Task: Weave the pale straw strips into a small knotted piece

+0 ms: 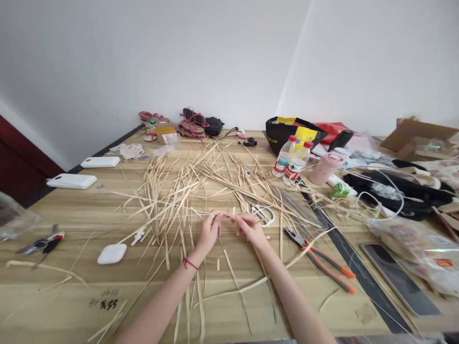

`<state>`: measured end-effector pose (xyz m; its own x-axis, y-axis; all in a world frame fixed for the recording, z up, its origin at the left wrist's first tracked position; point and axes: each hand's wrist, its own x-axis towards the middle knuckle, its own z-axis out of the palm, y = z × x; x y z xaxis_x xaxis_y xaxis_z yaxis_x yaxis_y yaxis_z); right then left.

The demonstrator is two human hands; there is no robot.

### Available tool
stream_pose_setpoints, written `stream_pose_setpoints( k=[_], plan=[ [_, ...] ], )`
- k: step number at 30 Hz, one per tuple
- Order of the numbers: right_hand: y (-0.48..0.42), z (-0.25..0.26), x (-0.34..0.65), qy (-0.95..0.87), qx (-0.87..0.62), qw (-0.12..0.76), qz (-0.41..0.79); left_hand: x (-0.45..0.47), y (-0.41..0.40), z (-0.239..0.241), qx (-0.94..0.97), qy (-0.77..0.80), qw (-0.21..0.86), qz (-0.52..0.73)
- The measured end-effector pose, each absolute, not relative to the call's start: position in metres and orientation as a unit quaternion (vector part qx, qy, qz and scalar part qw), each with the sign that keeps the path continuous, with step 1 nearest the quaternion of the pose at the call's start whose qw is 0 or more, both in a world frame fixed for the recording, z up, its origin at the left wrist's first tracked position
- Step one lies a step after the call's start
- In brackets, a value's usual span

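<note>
My left hand (211, 230), with a red cord at its wrist, is closed in a pinch at the middle of the table. Close to its right, my right hand (248, 227) pinches as well, fingertips almost meeting the left ones. A thin pale straw strip (186, 213) runs into the pinched fingers from the left. A tiny dark reddish bit shows between the fingertips, too small to name. Around and beyond both hands lies a loose heap of dry straw strips (179, 184). White-handled scissors (266, 216) rest just past my right hand, partly under straw.
Orange-handled pliers (322, 263) lie to the right, near a phone (399, 278). Two water bottles (289, 160), a pink cup (325, 168) and a black bag (287, 134) stand at the back right. An earbud case (112, 253) and a multi-tool (43, 243) lie left.
</note>
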<state>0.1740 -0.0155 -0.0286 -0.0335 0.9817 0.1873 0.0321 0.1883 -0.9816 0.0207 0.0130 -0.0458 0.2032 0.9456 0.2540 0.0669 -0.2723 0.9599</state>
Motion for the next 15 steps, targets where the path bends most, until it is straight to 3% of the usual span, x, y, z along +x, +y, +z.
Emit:
stream_pose_setpoints(
  k=[10, 15],
  plan=[
    [-0.012, -0.0319, 0.1748, -0.483, -0.416, 0.542, 0.547, 0.0217, 0.0141, -0.0484, 0.608, 0.402, 0.468, 0.499],
    [-0.0098, -0.035, 0.1729, -0.458, -0.458, 0.567, 0.509, 0.022, 0.0145, -0.0494, 0.605, 0.404, 0.472, 0.498]
  ],
)
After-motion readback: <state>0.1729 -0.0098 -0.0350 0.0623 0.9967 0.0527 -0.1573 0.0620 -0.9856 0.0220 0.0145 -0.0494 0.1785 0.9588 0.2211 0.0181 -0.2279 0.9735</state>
